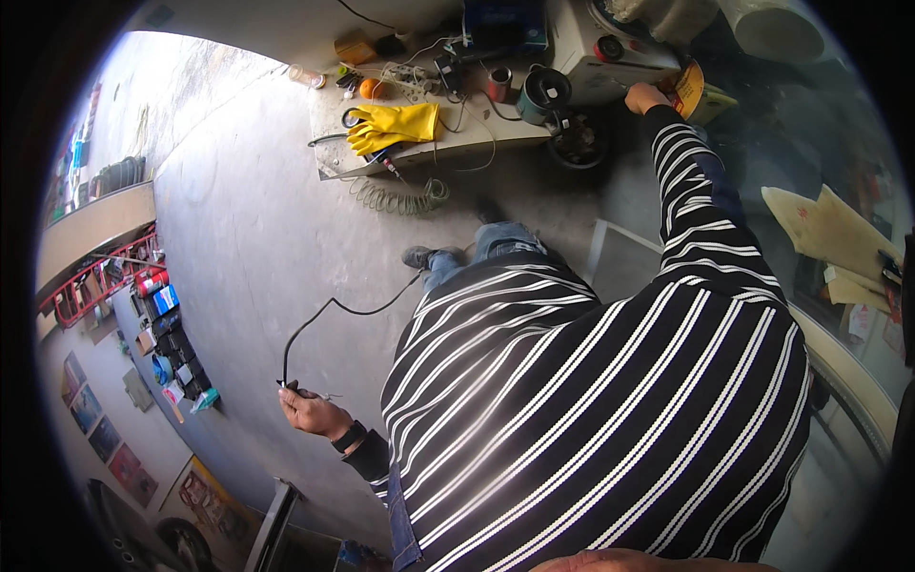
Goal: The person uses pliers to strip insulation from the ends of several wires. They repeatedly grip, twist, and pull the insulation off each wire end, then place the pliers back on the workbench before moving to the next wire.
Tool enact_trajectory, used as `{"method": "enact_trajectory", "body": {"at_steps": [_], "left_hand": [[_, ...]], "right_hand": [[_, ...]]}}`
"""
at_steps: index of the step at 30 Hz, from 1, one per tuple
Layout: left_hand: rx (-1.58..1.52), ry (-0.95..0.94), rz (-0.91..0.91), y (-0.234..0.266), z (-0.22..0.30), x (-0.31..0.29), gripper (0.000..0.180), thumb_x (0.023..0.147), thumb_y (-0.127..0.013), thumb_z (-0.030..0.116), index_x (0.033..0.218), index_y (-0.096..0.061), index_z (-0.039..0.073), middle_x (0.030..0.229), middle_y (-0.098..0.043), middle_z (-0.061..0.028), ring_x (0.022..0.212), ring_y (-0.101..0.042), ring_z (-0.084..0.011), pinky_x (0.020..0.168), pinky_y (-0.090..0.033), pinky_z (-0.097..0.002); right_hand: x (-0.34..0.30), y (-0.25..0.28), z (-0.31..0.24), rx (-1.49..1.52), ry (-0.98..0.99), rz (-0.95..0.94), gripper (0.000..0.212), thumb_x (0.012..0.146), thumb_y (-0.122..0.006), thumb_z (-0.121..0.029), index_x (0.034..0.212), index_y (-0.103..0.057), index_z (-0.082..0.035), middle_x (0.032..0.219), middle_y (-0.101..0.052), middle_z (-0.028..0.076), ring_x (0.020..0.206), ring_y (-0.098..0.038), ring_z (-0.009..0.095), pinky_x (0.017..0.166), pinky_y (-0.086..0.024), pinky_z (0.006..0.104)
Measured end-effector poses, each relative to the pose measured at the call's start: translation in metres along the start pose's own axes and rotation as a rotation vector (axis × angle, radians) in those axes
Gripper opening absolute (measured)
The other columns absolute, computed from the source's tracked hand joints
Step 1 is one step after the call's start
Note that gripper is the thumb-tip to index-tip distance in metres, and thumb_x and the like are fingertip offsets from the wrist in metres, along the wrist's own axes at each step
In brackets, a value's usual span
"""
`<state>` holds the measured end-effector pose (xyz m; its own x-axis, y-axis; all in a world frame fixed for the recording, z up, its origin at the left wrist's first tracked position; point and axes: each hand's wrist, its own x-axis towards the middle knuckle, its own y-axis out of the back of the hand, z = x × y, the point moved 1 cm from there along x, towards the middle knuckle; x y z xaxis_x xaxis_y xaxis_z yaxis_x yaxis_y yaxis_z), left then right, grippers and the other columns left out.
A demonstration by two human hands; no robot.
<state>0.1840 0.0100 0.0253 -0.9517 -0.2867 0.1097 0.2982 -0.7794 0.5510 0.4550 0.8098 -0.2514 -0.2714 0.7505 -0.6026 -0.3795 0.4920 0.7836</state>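
Note:
My left hand (315, 412) is closed around the end of a thin black cable (331, 303), out to the left of my body. The cable arches up and runs over to my trouser leg; the fitting inside the fingers is mostly hidden. My right hand (646, 97) reaches far forward, its fingers curled against the front of a white cabinet (607, 57). What those fingers grip, if anything, is too small to make out. Right beside this hand stands a yellow and red packet (688, 91).
Yellow rubber gloves (393, 129), an orange (372, 89), a red can (498, 84) and a green canister (545, 91) stand on the white table (334, 157). A coiled hose (405, 197) hangs off its near edge. A dark bin (578, 141) sits beside it. Tools (172, 329) line the left wall.

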Motion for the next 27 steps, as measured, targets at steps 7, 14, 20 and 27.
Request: {"method": "enact_trajectory", "body": {"at_steps": [7, 14, 20, 27], "left_hand": [[0.014, 0.011, 0.004, 0.001, 0.005, -0.002, 0.042, 0.112, -0.049, 0.033, 0.085, -0.058, 0.003, 0.067, -0.04, 0.0046, 0.058, -0.033, -0.0075, 0.052, -0.027, -0.026], [-0.06, -0.02, -0.059, -0.006, 0.007, 0.003, 0.04, 0.111, -0.052, 0.036, 0.087, -0.061, 0.005, 0.069, -0.038, 0.0079, 0.059, -0.032, -0.0051, 0.052, -0.026, -0.0248], [-0.128, -0.002, -0.053, -0.019, 0.007, 0.005, 0.04, 0.111, -0.051, 0.034, 0.085, -0.058, 0.005, 0.066, -0.038, 0.006, 0.057, -0.032, -0.0067, 0.051, -0.026, -0.0253], [-0.103, -0.031, -0.099, -0.026, 0.009, 0.016, 0.04, 0.111, -0.051, 0.035, 0.086, -0.059, 0.005, 0.067, -0.04, 0.0056, 0.058, -0.033, -0.0066, 0.052, -0.027, -0.0247]], "right_hand": [[0.028, 0.01, 0.0, 0.051, -0.094, 0.006, 0.04, 0.102, -0.052, -0.023, 0.134, -0.069, -0.006, 0.149, -0.058, 0.02, 0.137, -0.053, 0.05, 0.108, -0.042, 0.0634], [0.003, 0.002, 0.01, 0.081, -0.128, 0.069, 0.041, 0.102, -0.051, -0.024, 0.133, -0.069, -0.005, 0.145, -0.061, 0.02, 0.134, -0.057, 0.045, 0.108, -0.045, 0.0574], [-0.073, -0.01, 0.021, 0.149, -0.185, 0.226, 0.039, 0.098, -0.053, -0.023, 0.127, -0.072, -0.004, 0.139, -0.065, 0.02, 0.128, -0.062, 0.042, 0.104, -0.051, 0.0522], [-0.093, -0.022, 0.024, 0.189, -0.183, 0.251, 0.033, 0.097, -0.056, -0.021, 0.117, -0.075, -0.002, 0.126, -0.072, 0.022, 0.117, -0.068, 0.041, 0.097, -0.055, 0.0508]]}}
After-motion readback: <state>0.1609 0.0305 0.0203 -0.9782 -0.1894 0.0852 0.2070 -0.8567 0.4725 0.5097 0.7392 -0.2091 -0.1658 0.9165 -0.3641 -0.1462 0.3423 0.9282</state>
